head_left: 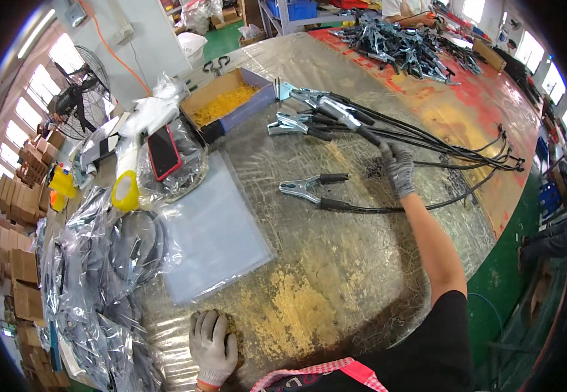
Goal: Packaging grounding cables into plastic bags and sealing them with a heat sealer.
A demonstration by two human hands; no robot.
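My right hand [398, 168], in a grey knit glove, reaches across the table with its fingers closed round the black handle end of a cable clamp [339, 112]. That silver clamp lies over several similar clamps [290, 123], whose black cables [440, 138] run right to a bunch of end fittings. Nearer me, a separate clamp [301, 189] lies on the tabletop, its cable passing under my right wrist. My left hand [213, 346], gloved in pale grey, rests palm down near the front edge, fingers extended and holding nothing. Beyond it lie flat clear plastic bags [211, 232].
Bagged cables [100, 281] crowd the left edge. A box of yellow bits [228, 104], a red-cased phone [164, 153] and a yellow tape roll [125, 191] stand at the back left. A heap of clamps [401, 49] covers the far right, where another person's hand [417, 19] shows.
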